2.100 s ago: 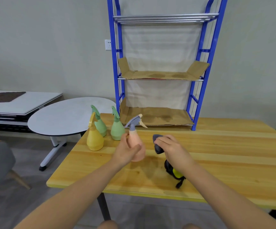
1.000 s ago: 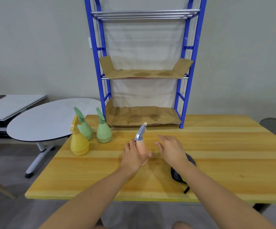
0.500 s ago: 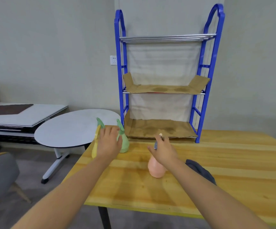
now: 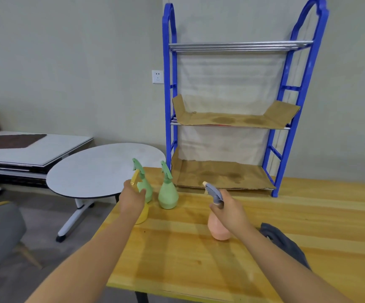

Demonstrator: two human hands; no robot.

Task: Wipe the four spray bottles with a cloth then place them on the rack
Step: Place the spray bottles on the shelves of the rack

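The right hand (image 4: 231, 212) is curling around the neck of the pink spray bottle (image 4: 217, 228), which is standing on the wooden surface (image 4: 308, 215). The left hand (image 4: 132, 199) is closing on the yellow bottle (image 4: 142, 216), just beside two green bottles (image 4: 168, 196). The grey cloth (image 4: 286, 243) is lying behind the right forearm, and the blue rack (image 4: 274, 149) is standing beyond.

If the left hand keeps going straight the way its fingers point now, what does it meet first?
Most likely the yellow spray bottle: the left hand is right at its neck, possibly touching already. Just beyond stands a green spray bottle. Depth is unclear from this single view.
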